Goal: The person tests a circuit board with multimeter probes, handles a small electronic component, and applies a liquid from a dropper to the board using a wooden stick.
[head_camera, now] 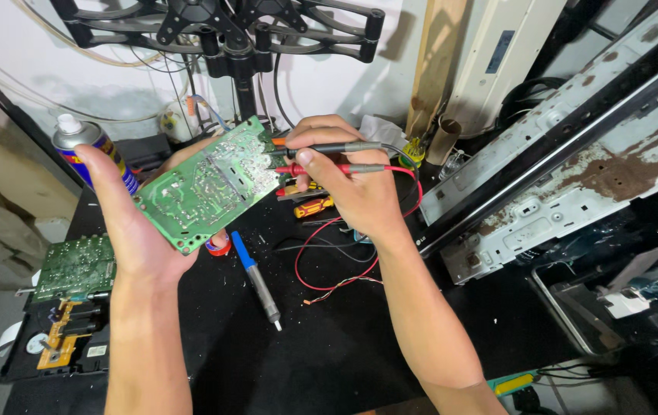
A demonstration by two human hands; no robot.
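Observation:
My left hand (pixel 133 227) holds a green circuit board (pixel 207 184) tilted up over the black bench, solder side towards me, fingers wrapped round its lower left edge. My right hand (pixel 352 184) pinches two meter probes together, a black probe (pixel 327 147) above and a red probe (pixel 329 169) below. Both tips rest on the right edge of the board. A red lead (pixel 321 253) loops down from the probes across the bench.
A blue-handled soldering iron (pixel 256 278) lies on the black bench (pixel 329 346). A spray can (pixel 87 150) stands at left, a second green board (pixel 75 267) at lower left, a rusty metal chassis (pixel 575 161) at right, and a black stand (pixel 237 46) behind.

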